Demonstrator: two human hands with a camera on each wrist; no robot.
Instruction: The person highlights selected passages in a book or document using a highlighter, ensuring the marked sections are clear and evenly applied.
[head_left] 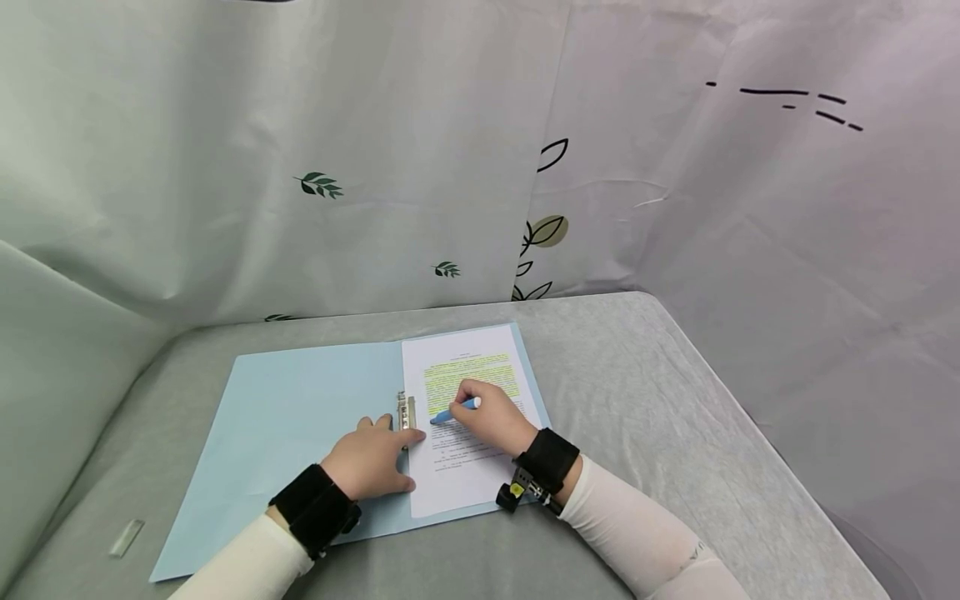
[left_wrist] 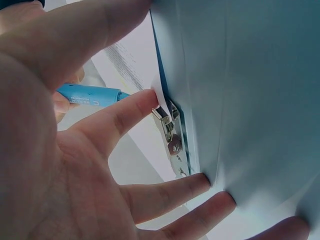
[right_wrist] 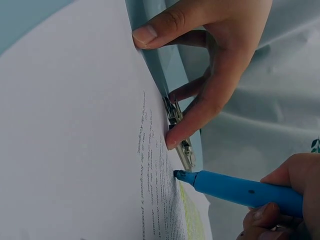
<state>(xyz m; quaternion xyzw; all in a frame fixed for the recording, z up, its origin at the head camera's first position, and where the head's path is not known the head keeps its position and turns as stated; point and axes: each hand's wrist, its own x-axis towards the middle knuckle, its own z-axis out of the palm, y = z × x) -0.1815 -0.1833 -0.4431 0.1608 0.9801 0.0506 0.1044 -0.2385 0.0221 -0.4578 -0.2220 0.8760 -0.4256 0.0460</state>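
Observation:
My right hand (head_left: 497, 418) pinches a blue highlighter (right_wrist: 240, 189) between thumb and fingers. Its dark tip (right_wrist: 184, 176) is right at the printed lines, near their left end, just below a block marked in yellow (head_left: 468, 375). The printed sheet (head_left: 442, 507) lies on the right side of an open light blue folder (head_left: 300, 408). With fingers spread, my left hand (head_left: 369, 462) rests along the folder's middle, the thumb and index fingertip on the sheet's left edge. Beside the index finger sits the folder's metal clip (left_wrist: 172, 135), partly covered by that hand.
A small pale strip (head_left: 126, 538) lies on the grey cloth-covered table (head_left: 622, 392), left of the folder. Behind the table hangs a light curtain (head_left: 375, 150) with leaf prints. Each wrist wears a black band (head_left: 549, 460).

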